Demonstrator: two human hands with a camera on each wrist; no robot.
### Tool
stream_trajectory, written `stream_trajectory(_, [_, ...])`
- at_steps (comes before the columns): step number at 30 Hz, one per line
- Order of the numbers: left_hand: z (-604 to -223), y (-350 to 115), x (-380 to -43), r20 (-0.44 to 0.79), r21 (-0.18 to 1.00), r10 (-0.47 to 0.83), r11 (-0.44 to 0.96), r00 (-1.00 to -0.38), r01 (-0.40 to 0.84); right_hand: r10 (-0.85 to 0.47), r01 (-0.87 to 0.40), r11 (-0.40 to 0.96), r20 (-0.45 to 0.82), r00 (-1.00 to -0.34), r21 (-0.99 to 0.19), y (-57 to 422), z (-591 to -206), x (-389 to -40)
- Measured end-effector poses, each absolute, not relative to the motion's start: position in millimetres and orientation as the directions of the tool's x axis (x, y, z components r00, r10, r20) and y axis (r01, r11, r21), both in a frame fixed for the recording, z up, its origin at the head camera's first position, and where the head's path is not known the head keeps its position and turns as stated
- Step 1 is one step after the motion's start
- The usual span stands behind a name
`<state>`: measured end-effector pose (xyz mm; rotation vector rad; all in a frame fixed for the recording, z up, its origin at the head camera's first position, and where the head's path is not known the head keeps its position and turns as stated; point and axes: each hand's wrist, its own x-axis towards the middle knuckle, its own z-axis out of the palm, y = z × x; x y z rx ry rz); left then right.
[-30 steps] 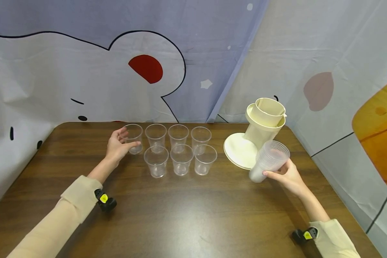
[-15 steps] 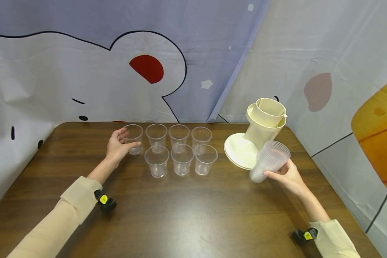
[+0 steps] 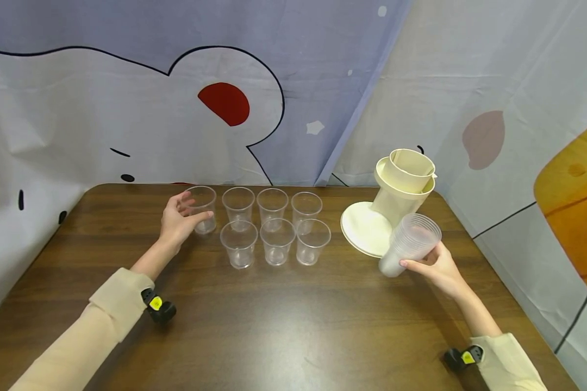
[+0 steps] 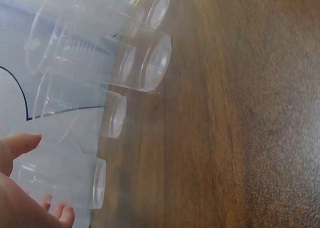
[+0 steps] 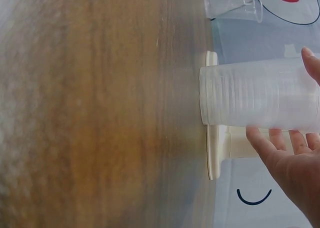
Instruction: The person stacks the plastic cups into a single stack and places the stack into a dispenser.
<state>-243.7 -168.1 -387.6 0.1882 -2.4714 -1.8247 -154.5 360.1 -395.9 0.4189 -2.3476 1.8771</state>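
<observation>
At the back left of the table, my left hand point(image 3: 178, 221) holds a clear plastic cup point(image 3: 205, 209), thumb on the near side and fingers on the far side. The left wrist view shows the thumb point(image 4: 22, 144) and fingertips point(image 4: 62, 213) on opposite sides of that cup. My right hand point(image 3: 438, 270) grips a stack of nested clear plastic cups point(image 3: 407, 244) from its right, thumb in front. Seen from the right wrist, the stack point(image 5: 250, 95) is upright, its bottom close to the table, fingers and thumb on either side.
More single clear cups stand upright right of the left hand: a back row point(image 3: 272, 209) and a front row point(image 3: 276, 244). A cream plastic stand point(image 3: 393, 203) with a round base and ring-shaped top is behind the stack. A printed cloth point(image 3: 127, 119) hangs behind the table.
The left hand and its cup have shifted very slightly left and back relative to the other cups. The right hand and the stack stay put. The head view has turned a little.
</observation>
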Motion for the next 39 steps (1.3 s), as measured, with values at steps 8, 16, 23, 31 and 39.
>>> stream_trajectory(8, [-380.1,-165.6,-240.5,-0.019,0.952,-0.154,0.298,-0.988,-0.064,-0.150,-0.282,0.208,0.254,-0.955,-0.937,361.3,-397.3,-155.5])
stream_trajectory(16, [-371.0,-162.4,-236.3,-0.003,0.952,-0.174,0.301,-0.985,-0.056,-0.150,-0.284,0.239,0.254,-0.956,-0.928,362.2,-397.5,-156.4])
stream_trajectory(23, [-363.2,-160.3,-234.1,0.002,0.954,-0.187,0.294,-0.982,-0.054,-0.158,-0.290,0.219,0.259,-0.953,-0.932,361.2,-396.8,-156.4])
stream_trajectory(31, [-356.8,-152.4,-231.4,0.033,0.959,-0.182,0.282,-0.983,-0.020,-0.150,-0.280,0.214,0.252,-0.956,-0.936,361.1,-396.5,-156.0])
stream_trajectory(39, [-347.8,-145.1,-228.7,0.097,0.950,-0.189,0.312,-0.977,0.034,-0.150,-0.280,0.200,0.253,-0.956,-0.939,360.3,-396.2,-154.8])
